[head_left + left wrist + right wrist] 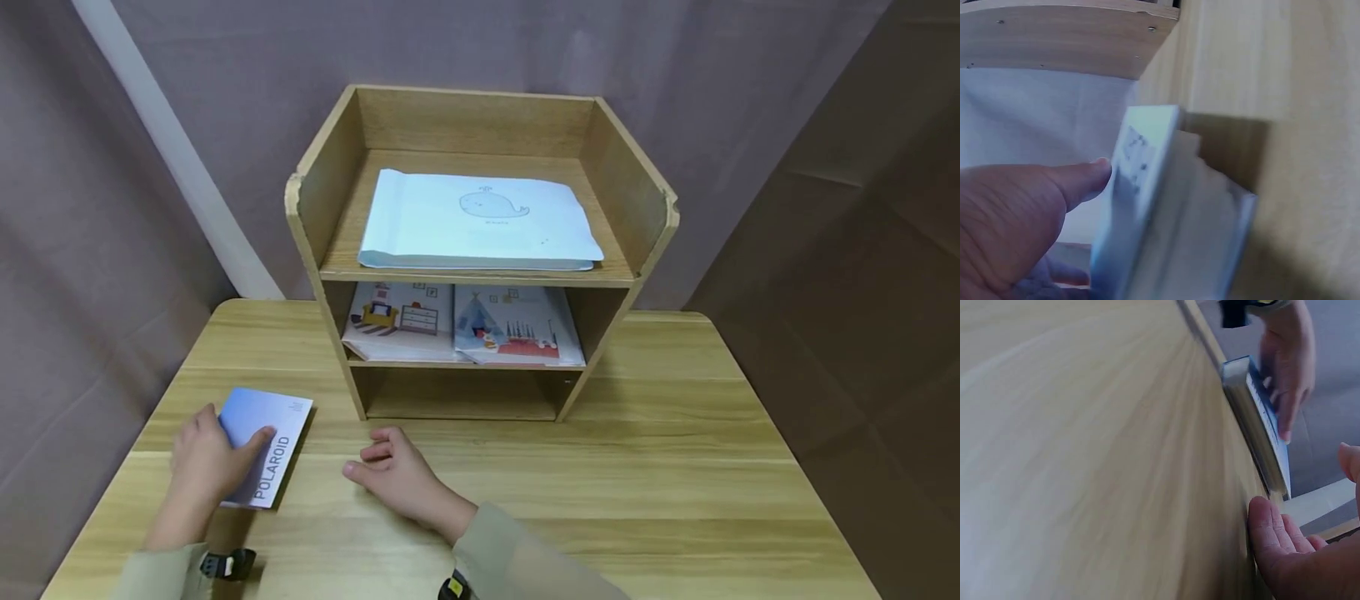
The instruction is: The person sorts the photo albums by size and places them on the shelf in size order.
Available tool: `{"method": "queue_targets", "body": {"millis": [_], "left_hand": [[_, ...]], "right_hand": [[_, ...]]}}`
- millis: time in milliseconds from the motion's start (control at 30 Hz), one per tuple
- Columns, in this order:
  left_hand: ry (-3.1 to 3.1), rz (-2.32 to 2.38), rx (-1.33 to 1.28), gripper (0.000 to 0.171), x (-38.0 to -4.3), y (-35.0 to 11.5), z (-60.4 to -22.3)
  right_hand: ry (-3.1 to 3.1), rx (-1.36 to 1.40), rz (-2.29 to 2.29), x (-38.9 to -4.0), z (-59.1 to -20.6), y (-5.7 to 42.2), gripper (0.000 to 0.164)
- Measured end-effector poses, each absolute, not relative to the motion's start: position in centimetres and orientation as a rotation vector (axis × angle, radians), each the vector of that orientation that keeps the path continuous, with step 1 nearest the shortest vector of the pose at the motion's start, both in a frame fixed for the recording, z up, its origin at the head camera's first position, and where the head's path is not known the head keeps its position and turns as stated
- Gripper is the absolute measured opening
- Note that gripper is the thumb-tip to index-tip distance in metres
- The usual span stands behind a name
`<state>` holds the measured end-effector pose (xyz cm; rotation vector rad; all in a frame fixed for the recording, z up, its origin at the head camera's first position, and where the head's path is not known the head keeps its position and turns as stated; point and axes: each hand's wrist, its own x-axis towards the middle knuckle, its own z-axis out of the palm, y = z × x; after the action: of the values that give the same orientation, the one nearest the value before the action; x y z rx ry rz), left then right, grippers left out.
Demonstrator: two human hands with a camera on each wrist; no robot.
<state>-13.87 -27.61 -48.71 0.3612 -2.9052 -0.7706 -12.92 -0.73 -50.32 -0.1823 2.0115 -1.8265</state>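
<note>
A book [258,446] with a blue-to-white cover marked POLAROID lies at the table's left side. My left hand [207,457] grips it at its left edge, thumb on the cover and the other fingers over that edge. The left wrist view shows the thumb against the book [1141,169], its page side facing right; the fingers are partly hidden. My right hand [408,483] holds nothing, its fingers loosely bent. It is held low over the table in front of the shelf, to the right of the book. In the right wrist view its fingers [1272,534] point toward the book.
A wooden shelf unit [480,275] stands at the back middle of the table [675,467]. On its top tier lies a white book with a whale drawing [487,221]. Two illustrated books [517,329] lie side by side on the middle tier. Grey curtains hang behind.
</note>
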Motion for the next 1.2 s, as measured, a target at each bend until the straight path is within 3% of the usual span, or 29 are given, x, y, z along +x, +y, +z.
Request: {"method": "queue_targets", "body": {"millis": [267, 467, 833, 1200], "left_hand": [[-3.024, -0.788, 0.35, 0.106, -13.7, -27.7, -49.3], [-3.055, -0.891, 0.262, 0.097, -13.4, -27.1, -48.5], [-3.099, -1.253, 0.166, 0.092, -12.3, -26.8, -47.4], [-3.07, -1.587, 0.222, 0.086, -11.9, -26.8, -46.8]], "right_hand": [[1.781, -0.057, -1.979, -13.3, -49.6, -3.1, 0.065], [1.766, -0.032, -1.958, -13.2, -49.8, -3.9, 0.063], [1.703, 0.023, -1.953, -13.2, -49.7, -3.3, 0.066], [1.728, 0.016, -1.926, -13.3, -49.7, -3.2, 0.056]]}}
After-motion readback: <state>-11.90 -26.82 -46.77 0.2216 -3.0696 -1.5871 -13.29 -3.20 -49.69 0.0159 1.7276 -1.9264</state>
